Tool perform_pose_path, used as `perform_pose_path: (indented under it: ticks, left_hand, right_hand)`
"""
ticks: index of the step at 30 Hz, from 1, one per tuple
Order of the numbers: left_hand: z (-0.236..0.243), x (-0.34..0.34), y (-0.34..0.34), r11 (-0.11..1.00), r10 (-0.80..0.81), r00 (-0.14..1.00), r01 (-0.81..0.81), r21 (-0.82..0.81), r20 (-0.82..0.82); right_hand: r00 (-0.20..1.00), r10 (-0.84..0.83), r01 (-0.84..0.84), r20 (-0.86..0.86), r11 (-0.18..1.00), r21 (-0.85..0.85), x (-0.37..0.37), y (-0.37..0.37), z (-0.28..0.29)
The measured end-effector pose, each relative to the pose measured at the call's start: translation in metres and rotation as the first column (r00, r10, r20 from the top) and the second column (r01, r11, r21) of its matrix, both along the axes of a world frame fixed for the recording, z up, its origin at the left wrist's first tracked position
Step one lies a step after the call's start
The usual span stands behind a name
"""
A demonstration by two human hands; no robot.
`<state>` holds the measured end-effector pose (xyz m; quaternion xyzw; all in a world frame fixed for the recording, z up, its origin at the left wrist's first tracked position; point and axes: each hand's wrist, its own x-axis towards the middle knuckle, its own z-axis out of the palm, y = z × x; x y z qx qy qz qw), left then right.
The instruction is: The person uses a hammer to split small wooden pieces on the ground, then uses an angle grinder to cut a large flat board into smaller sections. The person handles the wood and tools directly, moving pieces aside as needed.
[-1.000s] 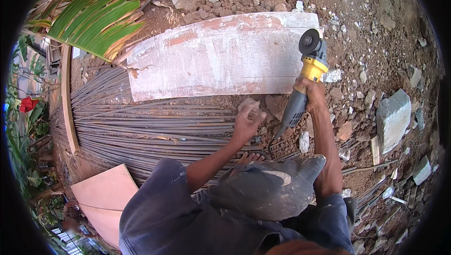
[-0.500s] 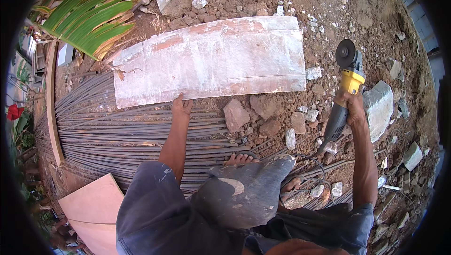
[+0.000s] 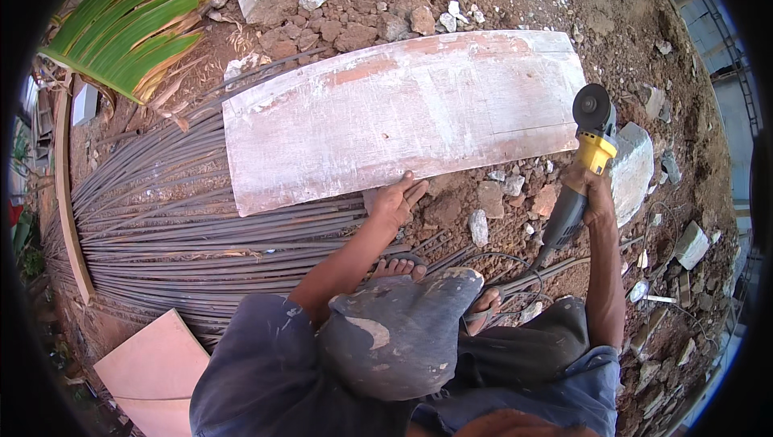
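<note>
A long whitish wooden board [image 3: 403, 115] with reddish worn patches lies in front of me, its far edge curved. My left hand [image 3: 394, 199] grips the board's near edge, thumb on top; some of its fingers are partly hidden. In my right hand [image 3: 592, 187] is a yellow and black angle grinder [image 3: 594, 151], held around its body with the dark disc pointing away from me. The disc stands close to the board's right end; whether they touch I cannot tell. A dark cord runs from the grinder's rear toward my feet.
Many thin steel rods [image 3: 201, 244] fan out across the ground at left, under the board. A timber strip [image 3: 68, 187] crosses them. Concrete blocks [image 3: 632, 171] and stones lie at right. A plywood sheet [image 3: 153, 364] is at lower left, a big green leaf [image 3: 125, 22] at upper left.
The board has shifted to the right and tilted, its left end nearer me. My left hand has moved right with it. The grinder is now beside the board's right end.
</note>
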<state>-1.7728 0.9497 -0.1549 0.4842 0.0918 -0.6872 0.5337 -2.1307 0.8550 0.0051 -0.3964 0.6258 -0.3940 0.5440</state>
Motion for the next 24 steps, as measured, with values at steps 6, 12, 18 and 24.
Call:
perform_pose_path:
  ticks: [6, 12, 18, 24]
  left_hand:
    - [0.034, -0.006, -0.002, 0.786, -0.575, 0.76, 0.616, -0.051, 0.303]
    - [0.017, 0.041, 0.043, 0.792, -0.11, 0.254, 0.607, -0.07, 0.961]
    - [-0.011, 0.216, 0.021, 0.999, 0.036, -0.352, -0.02, -0.046, 0.935]
    - [-0.035, 0.353, 0.043, 0.947, -0.31, 0.32, 0.023, 0.32, 0.895]
  right_hand:
    - [0.999, -0.045, 0.044, 0.027, 0.998, 0.042, 0.01, 0.012, -0.007]
    - [0.986, -0.056, 0.047, -0.159, 0.997, -0.055, 0.022, 0.011, 0.028]
    - [0.893, 0.081, -0.109, -0.442, 0.993, -0.039, 0.003, 0.004, 0.092]
    - [0.794, 0.067, -0.13, -0.604, 0.99, -0.06, 0.001, -0.008, 0.092]
